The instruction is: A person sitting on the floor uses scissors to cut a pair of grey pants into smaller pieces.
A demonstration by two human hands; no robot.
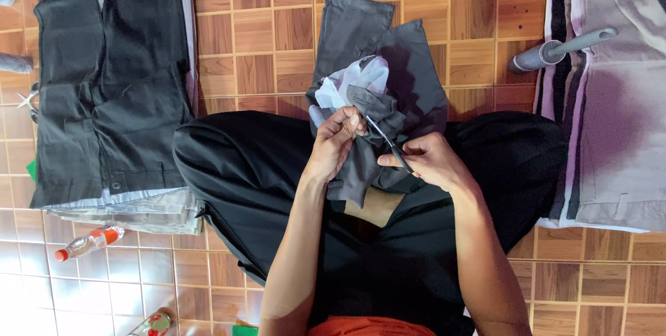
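I sit cross-legged on a tiled floor with grey trousers point(409, 65) spread over my lap. My left hand point(334, 143) pinches a bunched part of the grey cloth where a white pocket lining point(357, 80) is turned out. My right hand point(430, 159) holds small thread scissors point(387, 140), their thin blades pointing up-left into the bunched cloth just beside my left fingers. Both hands are close together above my lap.
A stack of folded dark trousers point(104, 86) lies on the left. Pale and purple-tinted garments point(610, 121) lie on the right with a grey tool handle point(562, 48) on them. A small bottle with an orange cap point(90, 242) and scissors point(29, 100) lie at the left.
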